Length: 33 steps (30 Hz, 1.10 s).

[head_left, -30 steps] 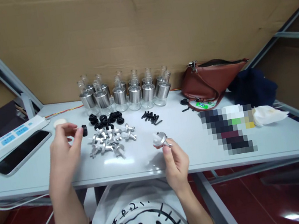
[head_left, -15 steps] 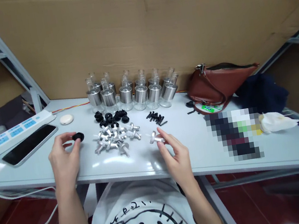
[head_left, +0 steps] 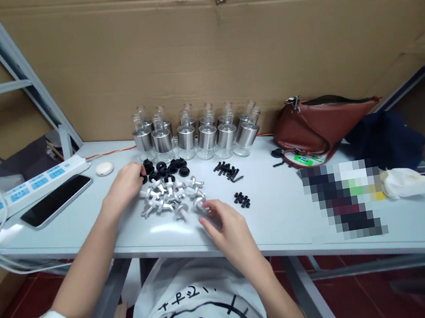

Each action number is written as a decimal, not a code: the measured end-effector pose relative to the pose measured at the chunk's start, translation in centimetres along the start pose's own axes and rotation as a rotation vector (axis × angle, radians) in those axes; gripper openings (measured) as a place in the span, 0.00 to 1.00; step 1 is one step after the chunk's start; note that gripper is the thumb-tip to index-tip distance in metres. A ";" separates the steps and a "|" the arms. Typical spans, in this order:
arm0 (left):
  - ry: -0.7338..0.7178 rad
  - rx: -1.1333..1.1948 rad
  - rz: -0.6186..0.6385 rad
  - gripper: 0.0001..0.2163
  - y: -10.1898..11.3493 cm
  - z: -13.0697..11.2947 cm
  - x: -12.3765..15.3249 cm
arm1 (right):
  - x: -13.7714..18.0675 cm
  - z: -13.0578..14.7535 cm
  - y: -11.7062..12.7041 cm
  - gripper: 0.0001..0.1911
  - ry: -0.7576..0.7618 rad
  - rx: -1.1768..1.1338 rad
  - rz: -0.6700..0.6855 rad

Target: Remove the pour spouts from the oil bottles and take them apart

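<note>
My left hand (head_left: pixel 129 180) reaches to the left edge of a heap of black rubber stoppers (head_left: pixel 184 171). Its fingers are closed around one black stopper (head_left: pixel 143 179), mostly hidden by the fingertips. Just in front of that heap lies a pile of silver pourer spouts (head_left: pixel 162 205) with pale discs. My right hand (head_left: pixel 227 226) is at the pile's right side, thumb and forefinger apart. One silver spout (head_left: pixel 199 204) lies beside its forefinger tip and seems to touch it.
Glass bottles with metal sleeves (head_left: pixel 186 137) stand in rows at the back. Small black tubes (head_left: pixel 227 169) and small black caps (head_left: pixel 242 200) lie to the right. A phone (head_left: pixel 58 200), power strip (head_left: pixel 35 188) and white round case (head_left: pixel 104 168) are left; a brown bag (head_left: pixel 312 127) is right.
My left hand has moved right with the black stopper to the stopper heap. My right hand has moved left, bringing its silver spout to the pile, and its fingers have opened. The view has shifted slightly.
</note>
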<state>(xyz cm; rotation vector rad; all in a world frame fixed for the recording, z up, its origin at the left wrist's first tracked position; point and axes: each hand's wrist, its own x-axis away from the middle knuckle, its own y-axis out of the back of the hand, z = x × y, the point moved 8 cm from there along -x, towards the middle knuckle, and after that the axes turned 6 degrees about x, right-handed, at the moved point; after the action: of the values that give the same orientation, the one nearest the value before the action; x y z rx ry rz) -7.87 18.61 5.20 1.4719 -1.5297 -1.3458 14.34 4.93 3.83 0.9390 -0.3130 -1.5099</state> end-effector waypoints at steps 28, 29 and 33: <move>0.012 0.552 -0.144 0.21 -1.8 -3.8 7.8 | -6.3 3.1 -6.6 0.35 0.309 0.102 0.235; 0.006 0.535 -0.140 0.20 -1.8 -3.9 7.9 | -6.2 3.2 -6.7 0.34 0.314 0.084 0.231; -0.021 0.501 -0.119 0.18 -2.1 -4.4 7.8 | -6.1 3.4 -6.8 0.37 0.354 0.066 0.233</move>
<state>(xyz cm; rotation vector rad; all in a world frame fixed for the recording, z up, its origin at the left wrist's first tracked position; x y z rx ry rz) -4.63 10.36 2.92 1.8759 -1.9124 -1.0875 6.58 10.84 3.54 1.1593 -0.2077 -1.1029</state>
